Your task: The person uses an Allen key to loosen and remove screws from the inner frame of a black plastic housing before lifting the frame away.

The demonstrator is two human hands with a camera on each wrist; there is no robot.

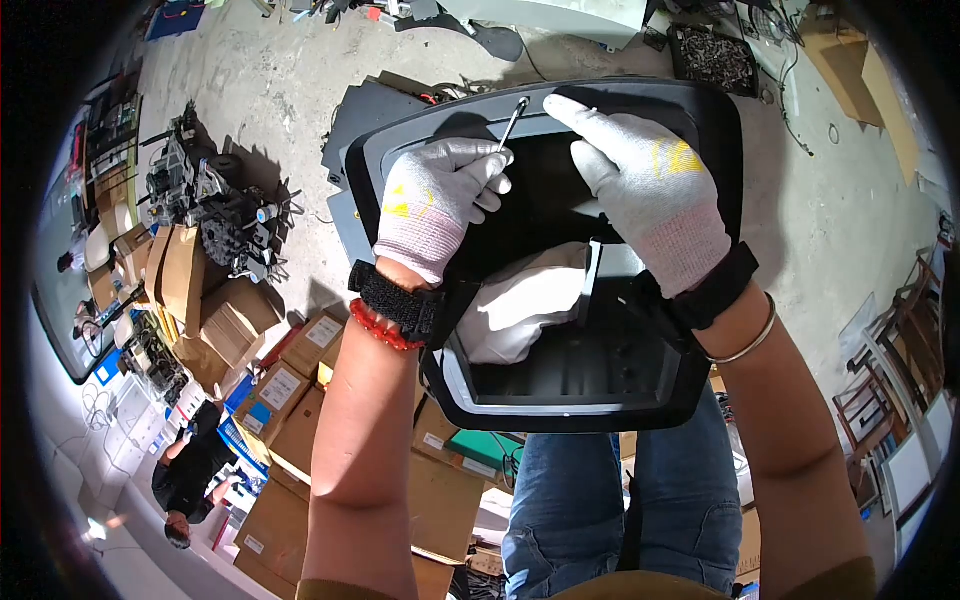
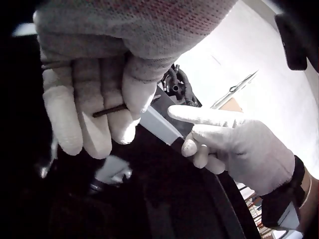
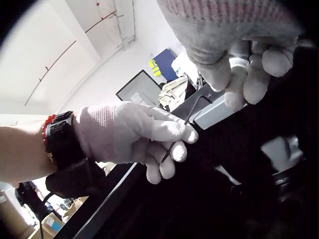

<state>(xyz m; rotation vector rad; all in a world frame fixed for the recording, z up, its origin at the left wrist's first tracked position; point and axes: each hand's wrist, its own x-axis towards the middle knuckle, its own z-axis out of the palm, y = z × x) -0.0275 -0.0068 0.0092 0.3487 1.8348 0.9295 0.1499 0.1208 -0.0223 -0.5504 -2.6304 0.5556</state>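
Observation:
My gloved left hand [image 1: 437, 195] pinches a thin L-shaped hex key [image 3: 190, 115] between thumb and fingers. Its bent end points up toward the far rim of a large black bin-like shell [image 1: 722, 150]. In the left wrist view, the short dark end of the key pokes out below the thumb. Across the opening, my gloved right hand [image 1: 652, 165] is held over the shell's far right part. Its index finger extends toward the far rim, while the others bend loosely with nothing visible in them. A crumpled white cloth [image 1: 525, 310] lies inside the shell, beside a grey-edged divider [image 1: 592, 270].
Cardboard boxes [image 1: 275, 395] are stacked at the lower left, near black machine parts [image 1: 225, 210] on the floor. A black crate of small pieces [image 1: 715, 60] stands beyond the shell. Wooden frames [image 1: 890, 370] lean at the right. Another person [image 1: 190, 480] is at the far left.

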